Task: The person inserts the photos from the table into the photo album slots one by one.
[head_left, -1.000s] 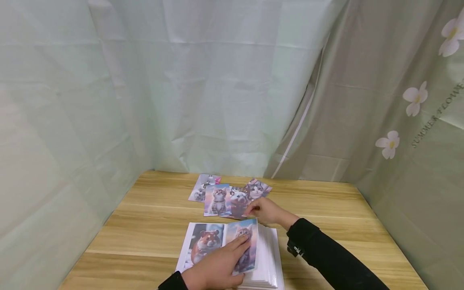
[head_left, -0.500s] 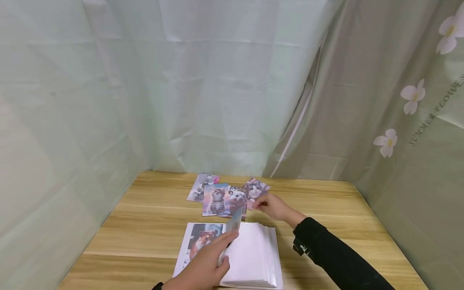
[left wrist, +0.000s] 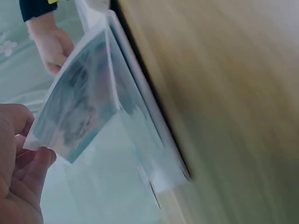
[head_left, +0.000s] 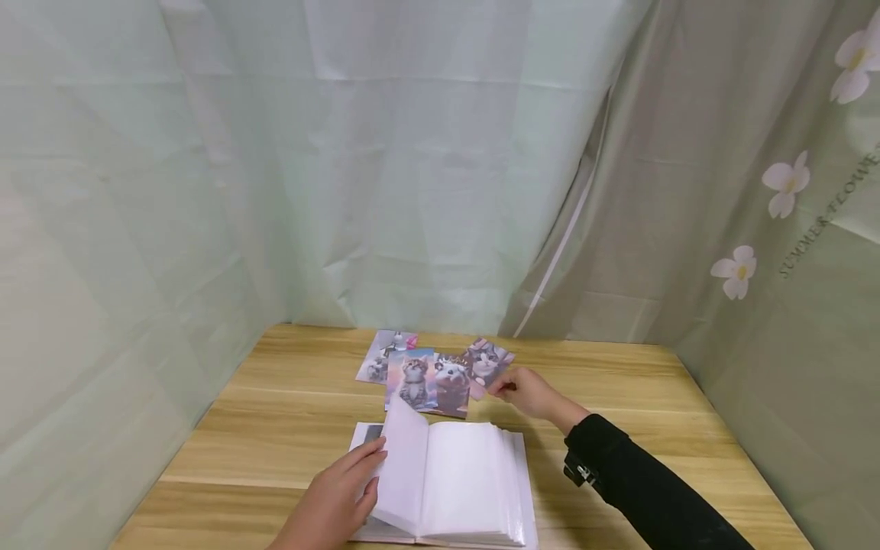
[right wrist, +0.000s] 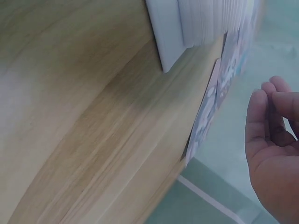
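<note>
In the head view a white photo album (head_left: 459,480) lies spread on the wooden table. My left hand (head_left: 335,495) holds a raised album page (head_left: 404,475) by its outer edge, thumb on one side. The left wrist view shows my left hand (left wrist: 22,163) pinching that page (left wrist: 77,102), a picture in its sleeve. Beyond the album, my right hand (head_left: 532,397) hovers beside a cat picture card (head_left: 488,360). In the right wrist view my right hand (right wrist: 275,156) has loosely curled fingers and nothing between them. The raised page covers most of the album's left side.
A kitten card (head_left: 414,376), a card with a crowned animal (head_left: 451,386) and a greyish card (head_left: 376,359) overlap behind the album. A pale curtain (head_left: 426,168) hangs along the table's back and sides. Bare wood (head_left: 632,435) shows at right.
My left hand has swung the kitten page up and over to the left, baring a white page beneath. My right hand has shifted slightly right, away from the page.
</note>
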Tool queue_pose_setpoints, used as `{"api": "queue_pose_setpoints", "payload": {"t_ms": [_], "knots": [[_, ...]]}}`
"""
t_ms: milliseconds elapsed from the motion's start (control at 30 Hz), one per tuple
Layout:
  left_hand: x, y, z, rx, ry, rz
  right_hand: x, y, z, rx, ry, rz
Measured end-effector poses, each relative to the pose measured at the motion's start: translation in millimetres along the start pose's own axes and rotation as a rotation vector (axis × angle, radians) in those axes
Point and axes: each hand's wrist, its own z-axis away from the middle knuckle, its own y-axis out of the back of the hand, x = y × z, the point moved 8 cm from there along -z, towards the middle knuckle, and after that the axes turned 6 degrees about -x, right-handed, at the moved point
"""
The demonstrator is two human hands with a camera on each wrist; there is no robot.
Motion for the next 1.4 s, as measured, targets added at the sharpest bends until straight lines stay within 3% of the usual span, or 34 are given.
{"api": "queue_pose_setpoints", "payload": {"t_ms": [133, 267, 433, 633, 933, 1167, 1267, 1400], "knots": [[-11.8, -5.3, 5.0, -0.129, 0.056, -0.025, 1, 1, 1, 0.007, 0.003, -0.001], [-23.4, -17.3, 8.8, -0.32, 0.121, 0.005, 1, 3, 2, 0.017, 0.004, 0.003], [-29.0, -37.9, 19.1, -0.463, 0.121, 0.018, 4, 4, 3, 0.019, 0.014, 0.001], [-34.3, -50.2, 26.2, -0.552, 0.156, 0.065, 5, 0, 3, 0.005, 0.021, -0.035], [-32.3, -51.7, 25.5, -0.557, 0.158, 0.037, 9, 1, 6, 0.013, 0.002, -0.031], [-25.9, -56.6, 25.0, -0.626, 0.238, 0.007, 13, 4, 7, 0.024, -0.029, -0.025], [-17.9, -61.1, 23.9, -0.65, 0.214, -0.021, 11, 8, 6, 0.029, -0.045, -0.02], [1.0, -68.2, 17.9, -0.676, 0.12, -0.047, 8, 14, 6, 0.016, -0.032, -0.012]]}}
